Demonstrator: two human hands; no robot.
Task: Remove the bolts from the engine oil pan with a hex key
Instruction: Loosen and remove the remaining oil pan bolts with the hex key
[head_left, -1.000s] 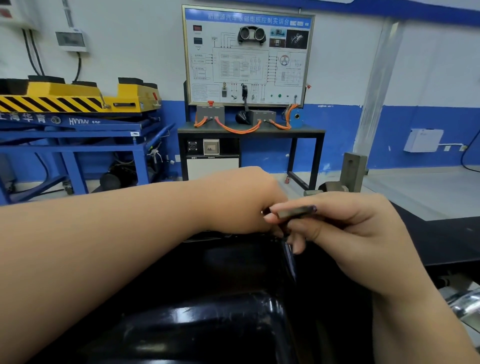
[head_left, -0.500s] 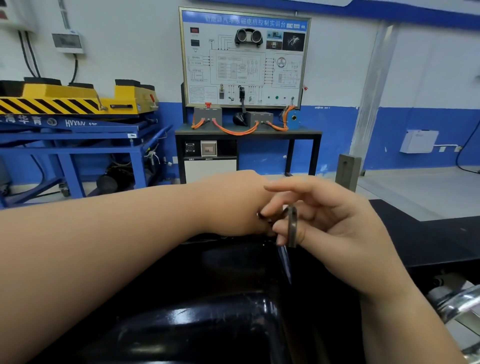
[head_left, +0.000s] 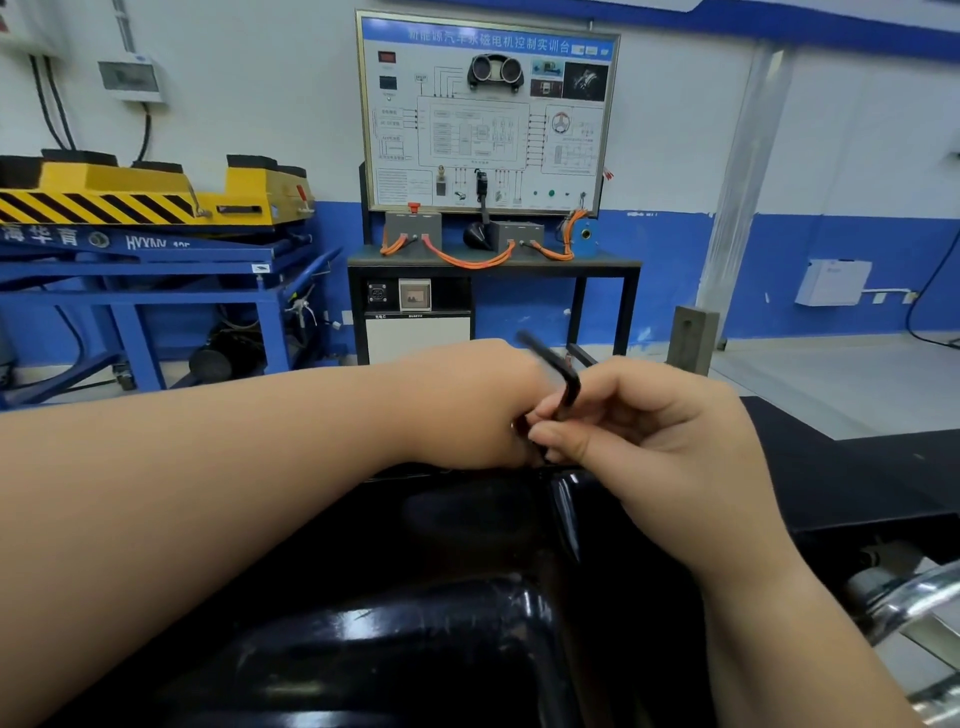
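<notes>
Swinging round since the earlier frame, the slim black L-shaped steel hex key (head_left: 570, 387) is now pointing its free arm up and away instead of hanging down. Your right hand (head_left: 660, 441) is pinching it just below the bend, at the far edge of the glossy black metal oil pan (head_left: 415, 649). Your left hand (head_left: 467, 410) is curling over that edge; what it is gripping is hidden. The key is likely handling light, stiff and slick, so leverage is lying out on the long arm.
</notes>
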